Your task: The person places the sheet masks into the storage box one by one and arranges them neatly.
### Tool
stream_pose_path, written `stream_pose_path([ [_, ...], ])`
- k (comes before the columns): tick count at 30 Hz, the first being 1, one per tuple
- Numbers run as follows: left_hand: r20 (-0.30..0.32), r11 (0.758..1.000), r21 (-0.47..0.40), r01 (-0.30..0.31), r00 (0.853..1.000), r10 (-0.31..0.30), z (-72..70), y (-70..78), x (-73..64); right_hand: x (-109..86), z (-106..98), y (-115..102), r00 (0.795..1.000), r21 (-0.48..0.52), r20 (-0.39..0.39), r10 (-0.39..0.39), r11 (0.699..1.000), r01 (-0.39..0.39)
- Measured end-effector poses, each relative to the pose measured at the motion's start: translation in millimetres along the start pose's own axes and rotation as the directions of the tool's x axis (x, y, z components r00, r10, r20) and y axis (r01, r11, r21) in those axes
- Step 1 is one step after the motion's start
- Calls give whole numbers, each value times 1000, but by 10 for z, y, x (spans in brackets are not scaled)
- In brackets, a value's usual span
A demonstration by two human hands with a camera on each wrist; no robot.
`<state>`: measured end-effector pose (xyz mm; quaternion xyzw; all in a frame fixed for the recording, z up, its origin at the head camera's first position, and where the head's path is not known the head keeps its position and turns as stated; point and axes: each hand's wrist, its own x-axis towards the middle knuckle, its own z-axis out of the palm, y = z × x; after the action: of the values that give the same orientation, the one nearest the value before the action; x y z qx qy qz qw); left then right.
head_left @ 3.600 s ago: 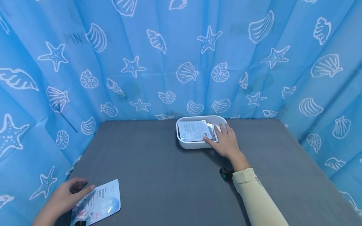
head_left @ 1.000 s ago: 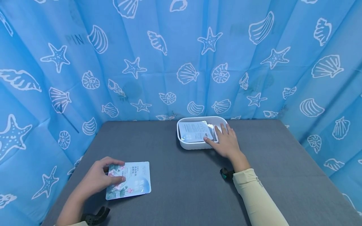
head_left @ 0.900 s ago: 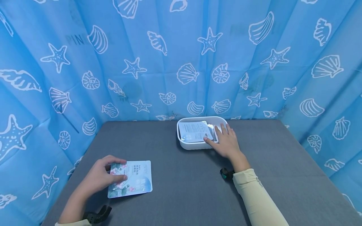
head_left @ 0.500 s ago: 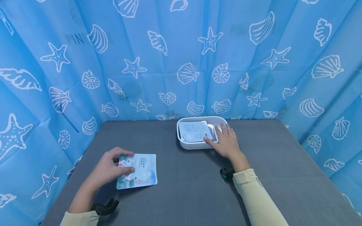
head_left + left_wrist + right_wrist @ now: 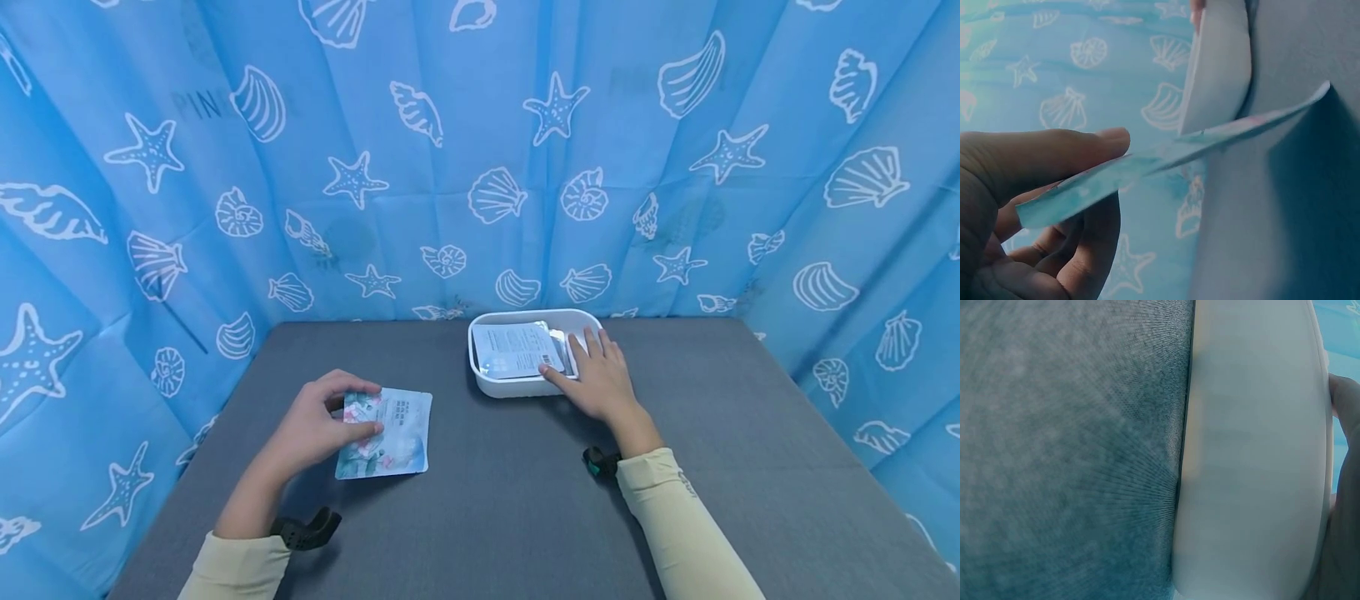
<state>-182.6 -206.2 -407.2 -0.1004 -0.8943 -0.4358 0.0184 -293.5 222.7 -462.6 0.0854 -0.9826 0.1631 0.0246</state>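
Observation:
My left hand [image 5: 311, 425] pinches a flat sheet mask sachet [image 5: 397, 433], pale blue with pink flowers, between thumb and fingers. In the left wrist view the sachet [image 5: 1222, 136] is seen edge-on and tilted, with the thumb on one face and fingers on the other. The white tray [image 5: 517, 388] stands toward the back of the table, left-hand sachet apart from it. A pale sachet [image 5: 513, 348] lies inside, print side up, over a silvery one [image 5: 561, 340]. Spread over the tray's right end, my right hand [image 5: 600, 379] rests with fingers extended; its thumb touches near the front rim.
Grey cloth covers the table [image 5: 487, 500], whose far edge meets a blue curtain [image 5: 450, 167] printed with white shells and starfish. A dark wrist camera [image 5: 307, 529] sits by the left wrist, and another [image 5: 600, 461] by the right.
The left hand has carried its sachet from the table's front left corner toward the tray, rightward and away from the body. The right hand and tray have stayed where they were.

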Motion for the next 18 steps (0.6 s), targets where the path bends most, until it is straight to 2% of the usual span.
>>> stream_pose_path([
  [13, -39, 990, -92, -105, 994, 102, 152, 252, 256, 7, -10, 21, 1000, 16, 8, -11, 1000, 11],
  [18, -61, 981, -150, -119, 992, 111, 197, 337, 337, 3, 2, 23, 1000, 13, 7, -10, 1000, 10],
])
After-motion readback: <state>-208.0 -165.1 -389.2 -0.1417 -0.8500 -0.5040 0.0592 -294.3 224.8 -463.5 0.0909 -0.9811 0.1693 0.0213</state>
